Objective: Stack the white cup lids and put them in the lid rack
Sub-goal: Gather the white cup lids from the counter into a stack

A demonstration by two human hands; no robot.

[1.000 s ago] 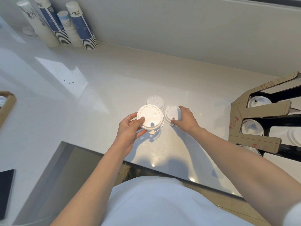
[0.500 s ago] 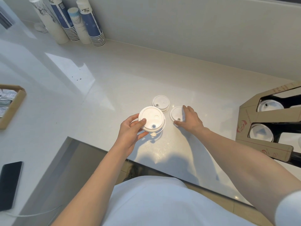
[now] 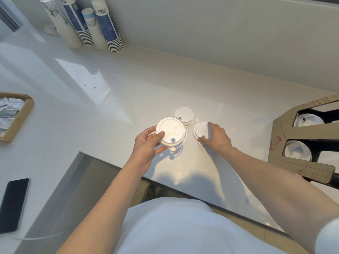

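My left hand (image 3: pixel 147 144) holds a small stack of white cup lids (image 3: pixel 171 132) just above the white counter, thumb on top and fingers underneath. To its right a single white lid (image 3: pixel 200 130) lies flat on the counter, and my right hand (image 3: pixel 216 138) rests over its right side, fingers bent on its edge. Behind them a third white lid (image 3: pixel 184 116) lies alone. The brown cardboard lid rack (image 3: pixel 300 132) stands at the right edge, with white lids in its round slots.
Four tall stacks of paper cups (image 3: pixel 91 26) lean at the back wall, upper left. A cardboard box of sachets (image 3: pixel 13 116) sits at the left edge. A black phone (image 3: pixel 13 204) with a cable lies near the lower left. The counter edge (image 3: pixel 183 184) runs just before my body.
The camera has swung a little to the left, so the rack sits further right in view. My right hand has slid further over the single lid; my left hand keeps its stack.
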